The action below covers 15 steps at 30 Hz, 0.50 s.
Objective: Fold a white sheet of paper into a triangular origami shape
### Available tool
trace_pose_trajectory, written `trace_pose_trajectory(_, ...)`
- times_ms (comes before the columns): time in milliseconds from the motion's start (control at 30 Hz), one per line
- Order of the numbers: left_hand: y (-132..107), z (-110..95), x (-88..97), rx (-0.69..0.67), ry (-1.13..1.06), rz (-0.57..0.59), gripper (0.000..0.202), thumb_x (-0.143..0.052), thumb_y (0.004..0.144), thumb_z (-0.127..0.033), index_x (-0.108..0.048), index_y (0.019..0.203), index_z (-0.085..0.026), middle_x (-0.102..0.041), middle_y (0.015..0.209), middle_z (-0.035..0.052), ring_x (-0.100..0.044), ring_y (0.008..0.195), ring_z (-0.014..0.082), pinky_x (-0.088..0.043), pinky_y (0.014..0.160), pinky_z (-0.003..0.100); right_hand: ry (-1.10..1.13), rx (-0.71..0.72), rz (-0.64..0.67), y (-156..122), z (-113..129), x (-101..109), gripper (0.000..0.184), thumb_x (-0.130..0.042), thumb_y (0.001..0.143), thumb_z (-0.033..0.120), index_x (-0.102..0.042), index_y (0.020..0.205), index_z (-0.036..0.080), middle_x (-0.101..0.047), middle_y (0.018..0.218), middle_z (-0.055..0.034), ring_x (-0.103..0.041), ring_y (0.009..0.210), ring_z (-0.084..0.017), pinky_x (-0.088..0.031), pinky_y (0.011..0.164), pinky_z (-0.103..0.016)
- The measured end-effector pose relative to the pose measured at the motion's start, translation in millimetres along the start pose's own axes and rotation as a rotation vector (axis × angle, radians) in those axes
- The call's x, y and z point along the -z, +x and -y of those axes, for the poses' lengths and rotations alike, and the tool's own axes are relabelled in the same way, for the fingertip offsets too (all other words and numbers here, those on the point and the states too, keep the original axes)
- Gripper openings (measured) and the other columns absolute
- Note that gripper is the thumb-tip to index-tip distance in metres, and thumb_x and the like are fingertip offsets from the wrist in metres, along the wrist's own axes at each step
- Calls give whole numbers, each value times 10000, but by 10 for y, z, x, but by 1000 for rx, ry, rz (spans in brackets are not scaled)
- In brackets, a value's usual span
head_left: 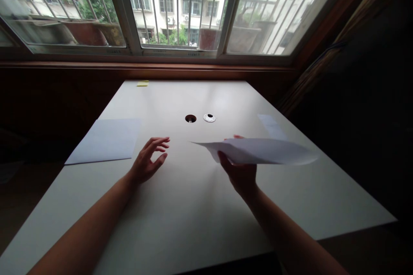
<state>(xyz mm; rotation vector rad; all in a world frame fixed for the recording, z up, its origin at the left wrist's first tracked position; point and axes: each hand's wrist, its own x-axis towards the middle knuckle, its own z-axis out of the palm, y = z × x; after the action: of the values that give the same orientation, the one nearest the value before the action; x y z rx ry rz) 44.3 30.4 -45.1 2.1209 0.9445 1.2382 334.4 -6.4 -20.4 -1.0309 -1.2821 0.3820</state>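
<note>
My right hand grips a white sheet of paper near its left end, thumb below and fingertips showing past the far edge. The paper is held above the table, bent and stretching out to the right. To the left, my left hand hovers over the white table with its fingers apart and nothing in them. Beyond that hand, flat at the table's left edge, lies white paper; whether it is one sheet or a stack I cannot tell.
A round cable hole pierces the table, and its ring-shaped cover lies beside it. Yellow tape sticks near the far left corner. A pale patch shows on the right. Behind the table is a barred window with flower pots outside.
</note>
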Motion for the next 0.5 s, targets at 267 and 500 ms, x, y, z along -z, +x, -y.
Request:
trace_pose_trajectory(267, -14, 71, -14, 176, -211, -60, 375, -569, 928, -278, -555, 1295, -202, -636, 1081, 105, -650, 949, 201, -552, 866, 403, 518, -453, -33, 205, -3, 25, 558, -789, 692, 203, -522, 1176, 280, -651, 1103, -17, -629, 979, -206, -538, 872, -385)
trace_pose_trajectory(500, -2, 3, -86, 311, -320, 1, 369, -579, 930, -311, -547, 1277, -191, -649, 971, 67, -667, 871, 184, -552, 831, 368, 630, -810, 206, 119, -227, -14, 521, -794, 690, 250, -558, 1155, 229, -687, 1056, -54, -657, 873, -229, -551, 733, -342)
